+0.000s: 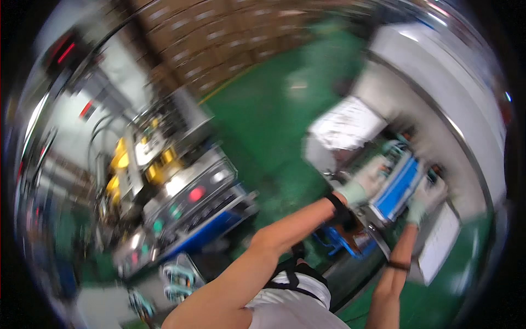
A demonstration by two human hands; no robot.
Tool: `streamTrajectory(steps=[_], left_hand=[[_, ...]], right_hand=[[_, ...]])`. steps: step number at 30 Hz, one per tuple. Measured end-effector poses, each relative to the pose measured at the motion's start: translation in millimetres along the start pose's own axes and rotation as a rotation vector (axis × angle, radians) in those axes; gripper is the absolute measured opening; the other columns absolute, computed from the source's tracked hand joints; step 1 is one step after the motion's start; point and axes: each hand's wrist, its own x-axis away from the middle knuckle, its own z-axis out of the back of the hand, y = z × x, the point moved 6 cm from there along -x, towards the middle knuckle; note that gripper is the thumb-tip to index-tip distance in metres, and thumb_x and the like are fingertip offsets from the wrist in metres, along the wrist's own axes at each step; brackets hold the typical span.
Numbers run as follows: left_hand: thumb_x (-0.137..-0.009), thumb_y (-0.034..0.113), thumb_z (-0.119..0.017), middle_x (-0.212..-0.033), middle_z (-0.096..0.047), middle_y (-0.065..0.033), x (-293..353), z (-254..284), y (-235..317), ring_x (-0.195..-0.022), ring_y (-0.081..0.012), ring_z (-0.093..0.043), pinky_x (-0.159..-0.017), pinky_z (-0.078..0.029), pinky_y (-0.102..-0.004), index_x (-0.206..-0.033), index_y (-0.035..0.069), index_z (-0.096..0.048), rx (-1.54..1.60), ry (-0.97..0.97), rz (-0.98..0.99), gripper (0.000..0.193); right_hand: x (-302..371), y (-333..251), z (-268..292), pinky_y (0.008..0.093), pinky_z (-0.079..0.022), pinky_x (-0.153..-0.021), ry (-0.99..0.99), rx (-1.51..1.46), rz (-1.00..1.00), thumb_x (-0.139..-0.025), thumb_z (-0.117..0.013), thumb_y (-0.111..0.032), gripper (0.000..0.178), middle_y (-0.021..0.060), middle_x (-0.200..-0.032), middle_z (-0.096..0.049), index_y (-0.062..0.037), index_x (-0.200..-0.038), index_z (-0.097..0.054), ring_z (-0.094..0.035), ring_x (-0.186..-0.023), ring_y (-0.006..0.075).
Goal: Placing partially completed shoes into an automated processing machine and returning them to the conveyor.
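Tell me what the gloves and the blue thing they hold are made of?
The gloves, on the left hand and right hand, look like pale knitted fabric: matte, soft, with tight cuffs. The blue block looks like hard plastic or painted metal, smooth and flat; the blur leaves that open.

A factory floor or industrial workshop is shown. The ground is covered by a green painted floor [274, 104], edged with a yellow line near stacked brown cardboard cartons [219, 38] piled high at the back. On the left, a grey metal machine with a blue base [192, 203] is seen, fitted with a round red button [196, 193], green buttons and yellow parts. On the right, a large white curved machine housing [438, 71] is seen, with a blue cartridge-like part [400, 189] set in its opening. The picture is blurred, so finer detail cannot be told.
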Motion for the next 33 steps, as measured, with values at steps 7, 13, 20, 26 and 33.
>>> streamTrajectory(steps=[7,13,20,26,33], left_hand=[[-0.099,0.031,-0.052,-0.131,-0.06,-0.0199,372.9,207.4,3.2,-0.12,-0.0358,-0.058,-0.103,-0.046,-0.0415,-0.137,0.003,-0.052,-0.191,0.132,0.749,0.048],[-0.096,0.024,-0.055,-0.1,-0.07,-0.0176,850.5,257.4,197.5,-0.093,-0.0365,-0.067,-0.083,-0.054,-0.0429,-0.103,0.006,-0.066,-1.036,1.408,1.296,0.022],[-0.087,0.02,-0.066,-0.11,-0.07,-0.0191,1112.3,67.5,279.6,-0.102,-0.0355,-0.067,-0.091,-0.052,-0.0422,-0.114,0.001,-0.064,-0.597,1.988,1.923,0.033],[-0.088,0.025,-0.066,-0.12,-0.064,-0.0196,1240.2,170.4,310.3,-0.113,-0.0394,-0.058,-0.098,-0.047,-0.0449,-0.121,0.004,-0.062,-1.004,2.058,1.589,0.039],[-0.076,0.039,-0.079,-0.118,-0.061,-0.0203,1319.6,197.8,228.8,-0.103,-0.0359,-0.063,-0.091,-0.052,-0.0438,-0.123,0.003,-0.054,-0.801,1.395,2.297,0.064]], right_hand=[[302.4,-131.1,-132.8,0.0395,-0.037,-0.111,-1.024,-0.611,0.122,-0.095,-0.06,-0.01,0.056,0.022,-0.145,-0.045,0.0062,-0.144,-0.039,-0.047,-0.132,0.0279],[524.1,-171.6,-203.2,0.0388,-0.044,-0.103,-1.811,-0.143,0.5,-0.085,-0.072,-0.021,0.053,0.0212,-0.121,-0.064,0.0092,-0.126,-0.056,-0.059,-0.116,0.031],[632.9,-183.8,-204.8,0.0356,-0.052,-0.064,-2.025,0.297,0.577,-0.085,-0.073,-0.024,0.039,0.0086,-0.096,-0.068,0.0007,-0.114,-0.065,-0.062,-0.077,0.0185],[628.4,-245.4,-167.7,0.0335,-0.052,-0.061,-1.917,0.262,0.829,-0.086,-0.072,-0.024,0.037,0.0087,-0.101,-0.069,0.0006,-0.112,-0.065,-0.063,-0.078,0.0179],[657.2,-319.6,-114.6,0.031,-0.052,-0.08,-1.983,0.307,0.885,-0.085,-0.072,-0.015,0.038,0.0105,-0.102,-0.069,0.0066,-0.114,-0.063,-0.065,-0.088,0.0175]])
